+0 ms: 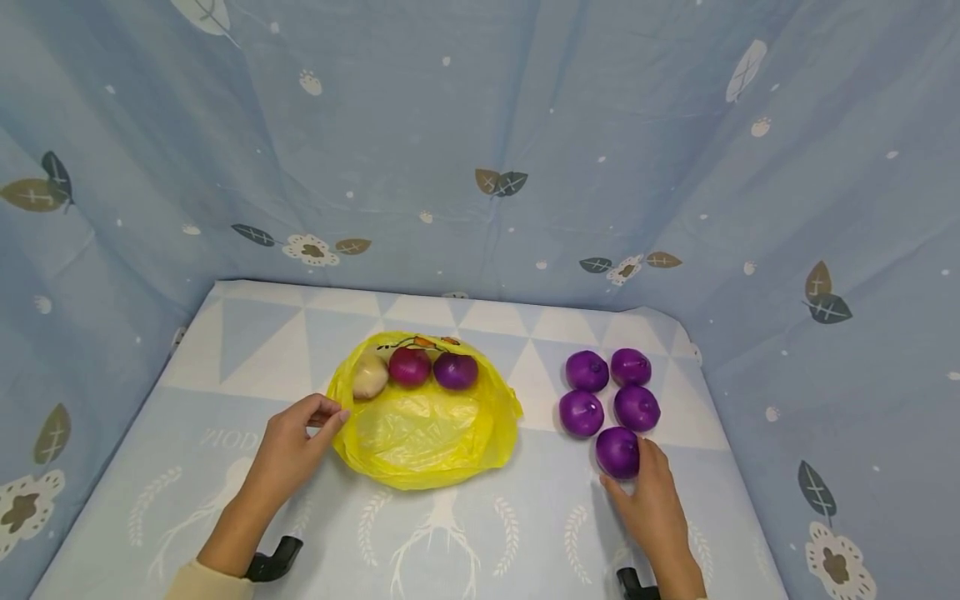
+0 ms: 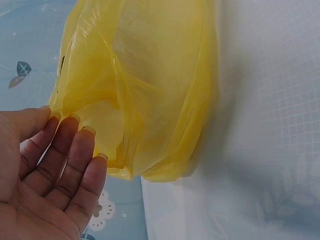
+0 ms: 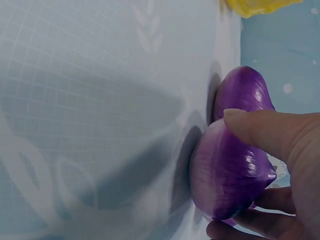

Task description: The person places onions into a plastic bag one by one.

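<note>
We see blue leaf-patterned cloth [image 1: 450, 108] hanging around a pale table [image 1: 555, 517], where a yellow bag [image 1: 427, 433] lies open left of five purple onions [image 1: 587, 371]. The left hand [image 1: 296, 446] pinches the bag's left rim; the right hand [image 1: 648, 500], thumb and fingers curved onion-wide, grips the nearest onion [image 1: 617, 452].

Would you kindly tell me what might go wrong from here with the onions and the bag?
The right hand grips the nearest purple onion, close to neighbouring onions, so lifting it might bump one and set it rolling. The left hand pinches only an edge of the thin yellow bag, which could slip free and sag.
</note>
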A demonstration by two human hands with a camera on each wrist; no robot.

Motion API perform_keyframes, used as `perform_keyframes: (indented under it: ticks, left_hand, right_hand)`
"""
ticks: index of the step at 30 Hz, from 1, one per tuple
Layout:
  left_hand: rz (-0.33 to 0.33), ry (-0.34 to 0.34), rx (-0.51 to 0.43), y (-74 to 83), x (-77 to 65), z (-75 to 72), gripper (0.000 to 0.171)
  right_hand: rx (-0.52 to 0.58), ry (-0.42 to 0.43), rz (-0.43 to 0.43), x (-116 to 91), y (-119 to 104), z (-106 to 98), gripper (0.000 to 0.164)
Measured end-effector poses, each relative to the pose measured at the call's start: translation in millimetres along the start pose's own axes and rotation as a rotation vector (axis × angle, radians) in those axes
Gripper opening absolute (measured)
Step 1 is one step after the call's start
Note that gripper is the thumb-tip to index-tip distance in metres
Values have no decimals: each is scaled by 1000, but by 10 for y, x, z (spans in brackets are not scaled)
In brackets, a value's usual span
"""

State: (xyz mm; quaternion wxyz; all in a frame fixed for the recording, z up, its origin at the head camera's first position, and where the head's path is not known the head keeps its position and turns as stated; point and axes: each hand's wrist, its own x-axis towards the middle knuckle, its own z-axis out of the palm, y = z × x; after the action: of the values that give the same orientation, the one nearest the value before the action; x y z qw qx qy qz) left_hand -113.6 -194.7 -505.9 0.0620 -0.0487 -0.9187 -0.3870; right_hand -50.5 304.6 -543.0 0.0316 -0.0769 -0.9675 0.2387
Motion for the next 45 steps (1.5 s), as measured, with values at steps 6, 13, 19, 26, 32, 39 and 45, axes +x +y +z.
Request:
perform_keyframes:
  ticks: [6,13,19,26,32,39,45]
  left_hand:
    - [-17,-10,8,7,-16,-25,9]
    - [-6,0,9,9,3,-23,9]
    - [3,-1,7,-2,14,-7,8]
    - [4,-6,-3,-12,27,5,7]
    - [4,-8,5,-9,25,16,7]
    - [-9,-15,-5,11,31,9,8]
    - [-13,-18,-4,15,26,9,8]
  right_hand:
    - [6,-8,22,10,17,35,80]
    - [21,17,74,12,15,27,76]
    - [31,46,88,7,38,38,75]
    - [21,48,102,-9,55,28,75]
    - [60,61,114,-36,54,42,76]
    - [84,96,97,-86,37,62,77]
    - [93,108,42,-111,-45,13,77]
